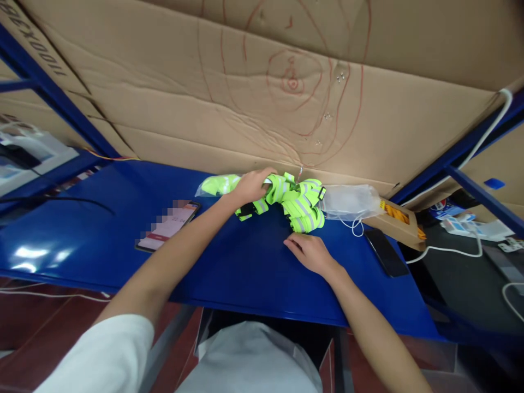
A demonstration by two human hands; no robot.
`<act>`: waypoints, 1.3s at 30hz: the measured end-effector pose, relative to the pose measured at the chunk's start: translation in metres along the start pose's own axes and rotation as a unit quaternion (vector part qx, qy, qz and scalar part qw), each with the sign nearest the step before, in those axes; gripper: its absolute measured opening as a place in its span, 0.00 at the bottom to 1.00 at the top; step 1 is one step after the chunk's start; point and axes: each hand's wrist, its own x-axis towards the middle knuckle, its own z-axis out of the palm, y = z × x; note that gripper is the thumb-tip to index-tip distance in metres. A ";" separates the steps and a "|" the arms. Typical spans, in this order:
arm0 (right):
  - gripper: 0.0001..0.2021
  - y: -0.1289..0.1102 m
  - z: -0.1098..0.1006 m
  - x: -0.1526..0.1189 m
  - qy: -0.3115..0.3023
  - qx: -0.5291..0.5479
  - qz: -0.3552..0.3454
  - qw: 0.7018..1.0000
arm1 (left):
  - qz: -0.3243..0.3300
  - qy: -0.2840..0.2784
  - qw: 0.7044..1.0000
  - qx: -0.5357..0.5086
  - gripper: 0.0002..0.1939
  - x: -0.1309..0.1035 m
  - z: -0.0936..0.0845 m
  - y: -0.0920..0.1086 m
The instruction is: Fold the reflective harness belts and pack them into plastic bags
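Several rolled neon-green reflective straps point(303, 204) with silver stripes and black buckles lie in a pile at the back of the blue table. My left hand point(251, 186) reaches over the pile's left side, its fingers closed on a green reflective strap point(277, 188). Just in front of the pile is my right hand point(309, 252), its fingers curled together. Whether anything is inside that curl is hidden. To the left of my left hand, a clear plastic bag point(216, 185) contains more green material.
A phone with a lit screen point(167, 226) lies left on the blue table point(241, 267); a dark phone point(385, 252) lies right. Behind are a translucent bag point(350, 201) and a carton with orange contents point(399, 221). A cardboard panel point(164, 109) with red rings stands along the back.
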 end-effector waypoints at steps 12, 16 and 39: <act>0.37 -0.009 0.001 -0.001 0.106 0.092 0.066 0.988 | -0.284 0.038 0.635 -0.718 0.07 -0.072 0.003 0.047; 0.46 -0.002 0.006 0.001 0.125 0.067 0.017 0.990 | -0.321 0.007 0.608 -0.726 0.08 -0.090 0.019 0.048; 0.27 0.003 0.003 0.004 0.010 0.238 0.078 0.968 | 0.303 0.042 0.951 0.034 0.25 -0.123 0.003 0.068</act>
